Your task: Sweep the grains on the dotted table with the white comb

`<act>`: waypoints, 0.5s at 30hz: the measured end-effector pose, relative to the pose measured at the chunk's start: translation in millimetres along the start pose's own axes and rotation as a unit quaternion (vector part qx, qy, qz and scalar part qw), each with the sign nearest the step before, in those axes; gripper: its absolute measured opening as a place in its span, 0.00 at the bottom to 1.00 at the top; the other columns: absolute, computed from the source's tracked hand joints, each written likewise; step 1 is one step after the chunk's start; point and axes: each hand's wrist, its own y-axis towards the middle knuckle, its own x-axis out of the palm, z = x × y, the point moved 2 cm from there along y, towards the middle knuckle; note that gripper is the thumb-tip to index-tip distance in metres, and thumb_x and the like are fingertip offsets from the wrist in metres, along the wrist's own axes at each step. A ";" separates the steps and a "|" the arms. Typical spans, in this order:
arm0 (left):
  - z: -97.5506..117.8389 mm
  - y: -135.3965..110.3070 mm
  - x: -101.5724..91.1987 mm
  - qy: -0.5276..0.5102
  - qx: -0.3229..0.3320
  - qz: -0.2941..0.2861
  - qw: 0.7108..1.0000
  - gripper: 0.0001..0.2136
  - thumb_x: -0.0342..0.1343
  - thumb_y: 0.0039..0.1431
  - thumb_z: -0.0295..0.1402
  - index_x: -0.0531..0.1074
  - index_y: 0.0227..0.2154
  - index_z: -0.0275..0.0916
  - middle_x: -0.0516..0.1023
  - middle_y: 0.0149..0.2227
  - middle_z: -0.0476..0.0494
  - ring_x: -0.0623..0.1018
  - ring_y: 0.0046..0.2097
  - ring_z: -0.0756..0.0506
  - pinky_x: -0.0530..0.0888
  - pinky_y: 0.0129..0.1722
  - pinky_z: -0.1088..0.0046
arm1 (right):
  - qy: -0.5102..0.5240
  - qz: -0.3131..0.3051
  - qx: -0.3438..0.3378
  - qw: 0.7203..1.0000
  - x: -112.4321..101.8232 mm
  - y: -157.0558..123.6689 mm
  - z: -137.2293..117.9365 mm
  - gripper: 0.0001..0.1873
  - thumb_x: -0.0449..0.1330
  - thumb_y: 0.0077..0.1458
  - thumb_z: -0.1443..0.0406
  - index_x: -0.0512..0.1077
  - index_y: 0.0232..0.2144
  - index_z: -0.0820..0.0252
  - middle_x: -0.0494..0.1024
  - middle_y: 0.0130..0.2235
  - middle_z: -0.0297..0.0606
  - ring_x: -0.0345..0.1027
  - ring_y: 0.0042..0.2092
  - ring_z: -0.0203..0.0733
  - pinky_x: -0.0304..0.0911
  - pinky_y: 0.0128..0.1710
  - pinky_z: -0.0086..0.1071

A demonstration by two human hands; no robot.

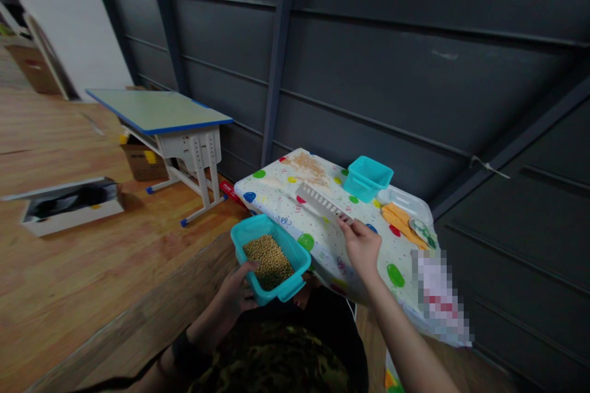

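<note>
My left hand [237,288] grips the near left wall of a teal plastic container [295,252], its thumb over the rim. Soybeans [268,258] cover the bottom of that container, which is held below the table's front edge. In my right hand [362,242] is the end of a long, flat, whitish strip with a row of slots [322,201], held over the table. Beyond the strip's far end, a patch of small tan grains or flakes [306,166] lies spread on the patterned tablecloth [271,196]. What the grains are I cannot make out.
A second teal container [366,179] stands at the table's back, beside a white tray [405,202]. Orange cloth [399,221] and a clear round lid-like item [423,232] lie at the right. Dark wall panels [369,73] rise behind. A school desk [161,110] stands left, near an open white box [71,206].
</note>
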 end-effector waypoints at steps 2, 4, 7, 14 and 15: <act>-1.3 1.8 -0.3 0.003 -0.005 0.000 1.000 0.21 0.63 0.64 0.40 0.73 0.57 0.40 0.87 0.46 0.36 0.88 0.39 0.34 0.85 0.40 0.54 | 0.022 0.008 0.025 0.999 7.5 37.8 14.1 0.24 0.68 0.56 0.45 0.84 0.26 0.59 0.85 0.28 0.39 0.76 0.32 0.49 0.71 0.34 0.38; -3.3 5.1 -0.5 -0.004 -0.009 -0.002 1.000 0.21 0.63 0.65 0.40 0.73 0.58 0.41 0.87 0.48 0.36 0.88 0.41 0.33 0.86 0.42 0.52 | 0.049 0.001 0.038 0.998 18.9 72.4 26.0 0.25 0.68 0.52 0.44 0.84 0.27 0.60 0.84 0.29 0.40 0.74 0.33 0.49 0.68 0.36 0.39; -6.4 9.7 -0.7 -0.016 -0.012 -0.004 1.000 0.21 0.64 0.64 0.41 0.74 0.58 0.41 0.88 0.47 0.36 0.89 0.42 0.32 0.86 0.45 0.49 | 0.055 -0.033 0.058 0.996 38.9 106.1 38.5 0.24 0.69 0.48 0.44 0.83 0.26 0.60 0.81 0.27 0.38 0.70 0.32 0.48 0.65 0.37 0.39; -5.0 5.6 -5.8 -0.022 -0.010 -0.035 0.999 0.24 0.65 0.65 0.42 0.71 0.60 0.40 0.88 0.47 0.35 0.90 0.44 0.32 0.87 0.44 0.53 | 0.041 -0.056 0.074 0.995 63.9 116.7 57.0 0.20 0.70 0.47 0.48 0.79 0.22 0.59 0.79 0.24 0.38 0.69 0.32 0.48 0.63 0.35 0.38; -4.9 4.8 -6.6 -0.028 -0.014 -0.041 0.999 0.25 0.67 0.63 0.42 0.71 0.60 0.40 0.88 0.48 0.35 0.90 0.46 0.32 0.86 0.45 0.53 | 0.044 -0.057 0.077 0.994 64.9 116.3 59.6 0.20 0.71 0.46 0.48 0.79 0.22 0.59 0.80 0.25 0.39 0.70 0.33 0.48 0.64 0.35 0.38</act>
